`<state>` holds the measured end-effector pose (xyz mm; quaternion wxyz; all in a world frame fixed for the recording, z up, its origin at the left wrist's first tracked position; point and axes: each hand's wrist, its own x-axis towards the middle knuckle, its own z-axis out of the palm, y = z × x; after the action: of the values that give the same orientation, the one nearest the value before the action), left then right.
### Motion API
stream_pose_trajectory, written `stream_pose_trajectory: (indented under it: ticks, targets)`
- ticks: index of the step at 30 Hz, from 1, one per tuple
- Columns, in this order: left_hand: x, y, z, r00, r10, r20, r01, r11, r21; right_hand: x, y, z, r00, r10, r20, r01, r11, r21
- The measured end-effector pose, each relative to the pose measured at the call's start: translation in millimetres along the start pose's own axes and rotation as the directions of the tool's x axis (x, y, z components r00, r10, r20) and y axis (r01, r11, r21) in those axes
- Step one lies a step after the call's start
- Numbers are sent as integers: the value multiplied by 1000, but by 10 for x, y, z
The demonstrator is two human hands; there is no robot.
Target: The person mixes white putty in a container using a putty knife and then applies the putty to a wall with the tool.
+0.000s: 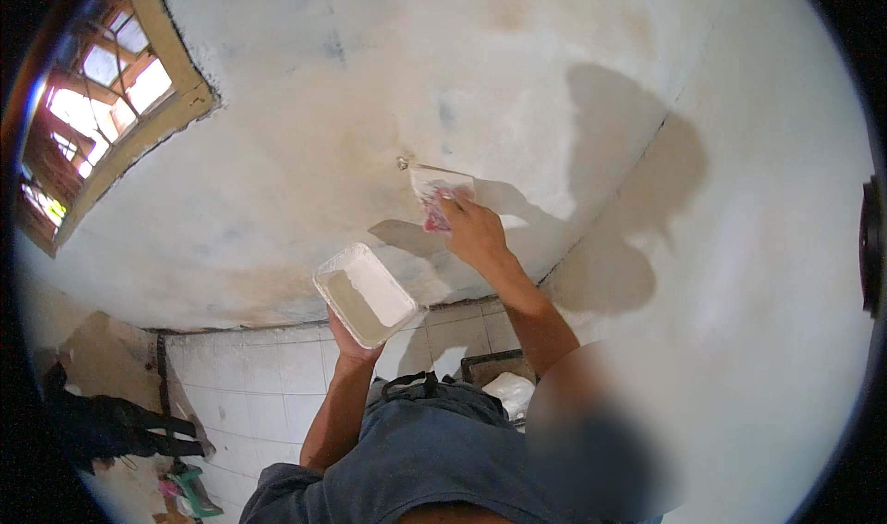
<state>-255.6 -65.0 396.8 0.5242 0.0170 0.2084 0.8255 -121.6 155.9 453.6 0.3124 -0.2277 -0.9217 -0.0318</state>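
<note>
My right hand (478, 233) grips a flat, wide-bladed putty scraper (442, 184), smeared white and reddish-pink. Its blade lies against or very close to the patchy whitish wall (305, 145), just right of a small metal fitting (402, 163). Lower and to the left, my left hand (346, 341) supports a white rectangular plastic tub (390, 278) from beneath; most of those fingers are hidden behind it. The tub is tilted with its mouth toward me, and white paste coats its inside.
A barred window with a yellowish frame (189, 103) sits upper left. White floor tiles (249, 367) run below the wall. Beside my legs, a dark-rimmed box (479, 369) holds a white bag (510, 395). At far left are another person (120, 422) and a green plastic object (192, 489).
</note>
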Motion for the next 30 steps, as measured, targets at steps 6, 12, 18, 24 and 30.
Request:
stream_pose_trajectory:
  ticks: [6, 12, 18, 24, 30]
  targets:
    - [4, -17, -108, 1000, 7, -1, -7, 999, -42, 545, -30, -972, 938, 199, -285, -204, 979, 12]
    - [-93, -27, -39, 994, 0, 112, 2, 1000, -20, 1591, -81, -1910, 884, -164, -438, 64, 970, -235]
    - [-82, -47, -172, 998, 29, 60, -34, 997, 74, 1830, -134, -2178, 940, -108, -323, 29, 971, -239]
    - [-145, -2, -191, 993, 102, 66, -112, 979, 171, 563, 229, -503, 988, -9, 154, 60, 943, -327]
    - [-81, 189, -201, 1000, 27, -15, -28, 997, -78, 4, 144, -311, 953, 109, 283, -93, 993, -71]
